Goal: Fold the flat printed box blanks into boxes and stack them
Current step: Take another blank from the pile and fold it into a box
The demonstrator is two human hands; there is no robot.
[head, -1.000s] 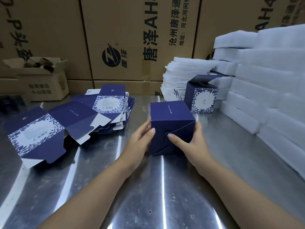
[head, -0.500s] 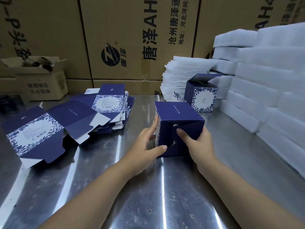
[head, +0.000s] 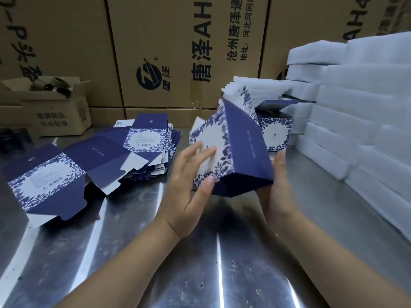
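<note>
Folding station, head view. A navy cardboard box with a white, blue-flowered front panel is held clear of the brushed-steel desk, tilted so its closed base faces the person; the tilt presumably lets the base seam be checked or the box turned upright. The left hand lies spread on the flowered panel, fingers straight, thumb at the lower edge. The right hand is flat against the opposite navy side, fingers pointing up, thumb hidden. The two palms thus clamp the box between them without creasing its walls. Behind it, near the stacked white foam slabs, stands a finished box of the same print with its lid flap raised, the likely place for this one. A loose pile of flat navy-and-white printed blanks waits to the left, within reach. Brown corrugated cartons wall the back.
</note>
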